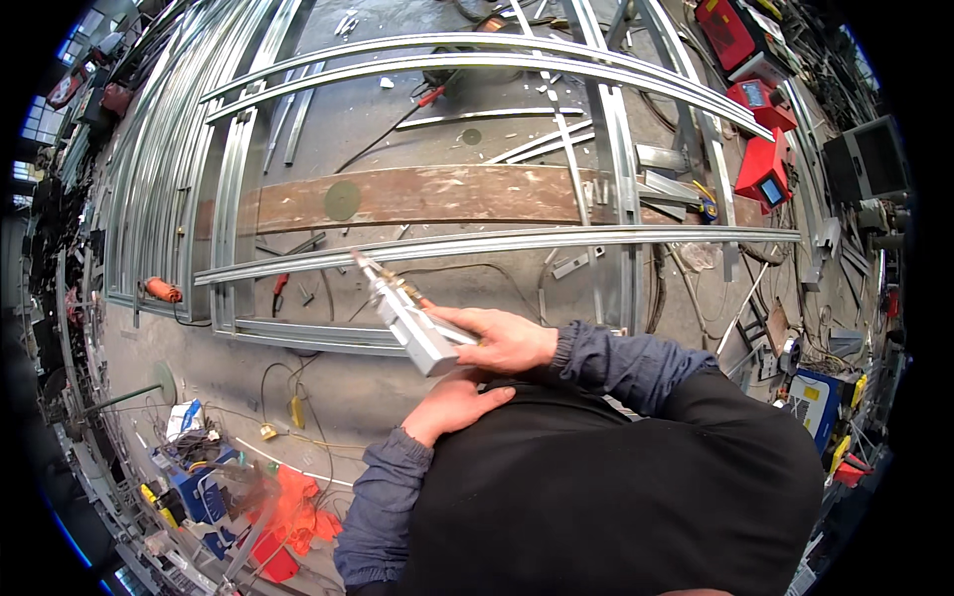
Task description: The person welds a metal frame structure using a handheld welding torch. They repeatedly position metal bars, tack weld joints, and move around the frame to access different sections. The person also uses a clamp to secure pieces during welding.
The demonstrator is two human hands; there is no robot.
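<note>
Your right hand [502,340] is closed around the grey body of a torch [402,310], whose nozzle points up-left, close to a steel rail [497,241] of the frame. Your left hand [452,405] lies flat and relaxed on your dark apron [596,487], gripping nothing, just below the torch's back end.

Beyond the rail a rusty plank [437,194] crosses under the frame, a dark disc [342,200] lying on it. Two curved rails [477,55] run further off.

Right: three red boxes [763,174], one with a small blue screen. Lower right: a blue box [817,402] with a yellow label. Lower left: orange cloth [303,512], blue tools, cables on the floor [328,387]. An orange grinder [162,290] lies left.
</note>
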